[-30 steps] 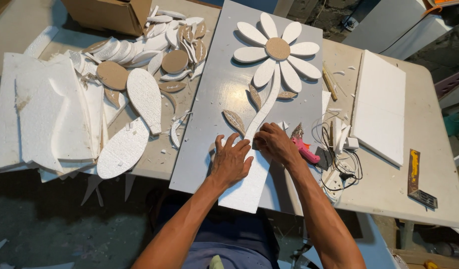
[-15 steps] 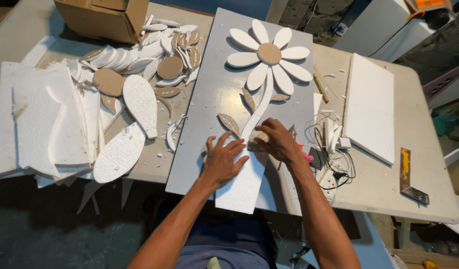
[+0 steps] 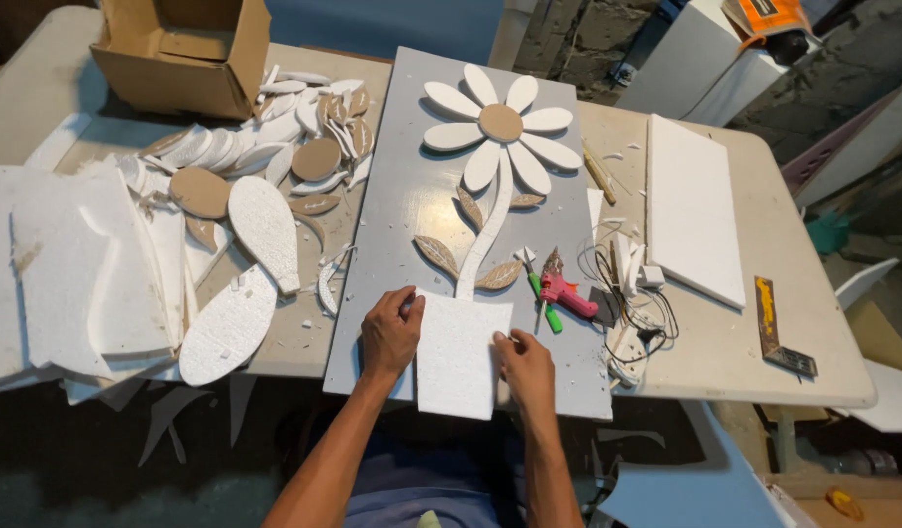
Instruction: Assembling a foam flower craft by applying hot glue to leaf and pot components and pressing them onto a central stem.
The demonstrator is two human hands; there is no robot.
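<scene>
White foam pot piece (image 3: 458, 354) — a squarish styrofoam slab, lies flat at the near edge of the grey board (image 3: 392, 196), its top edge touching the foot of the white stem (image 3: 485, 235).

Head view: the flower looks mostly built — white petals around a brown centre disc (image 3: 501, 122), stem and four brown leaves already on the board. The pot piece seems the last part, laid in place; whether it is glued down, cannot tell. Pink glue gun (image 3: 568, 293) lies just to its right on the board, untouched.

Left hand (image 3: 390, 335) rests on the piece's upper left corner, fingers together and curled slightly, tips pressing on the edge. Right hand (image 3: 527, 367) sits against the right edge, fingers bent, thumb and forefinger seemingly nipping the rim. The piece lies between both hands, its lower end overhanging the board's near edge.
</scene>
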